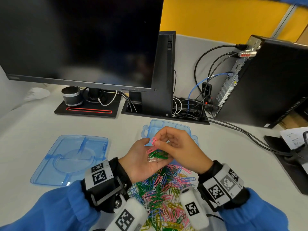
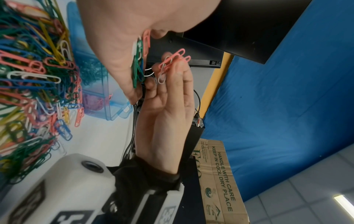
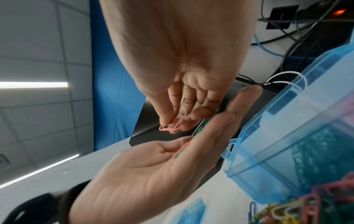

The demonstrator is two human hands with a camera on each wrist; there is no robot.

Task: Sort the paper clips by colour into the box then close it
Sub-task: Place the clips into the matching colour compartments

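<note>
Above the table, my left hand [image 1: 140, 158] lies palm up with straight fingers and carries a small bunch of green, white and pink paper clips [image 1: 157, 155]. My right hand [image 1: 176, 145] pinches a few pink clips [image 1: 154, 141] between thumb and fingertips just over that palm; the pink clips [image 3: 170, 127] show in the right wrist view too. The open blue box [image 1: 168, 126] stands right behind both hands, partly hidden by them. A big mixed pile of coloured clips [image 1: 163, 194] lies below my wrists. The box [image 3: 287, 136] holds green clips in one compartment.
The clear blue lid [image 1: 71, 159] lies flat to the left of the hands. A monitor [image 1: 80, 39] on its base, a small speaker [image 1: 72, 95], a computer tower [image 1: 270, 80] and cables [image 1: 250, 135] crowd the back and right of the table.
</note>
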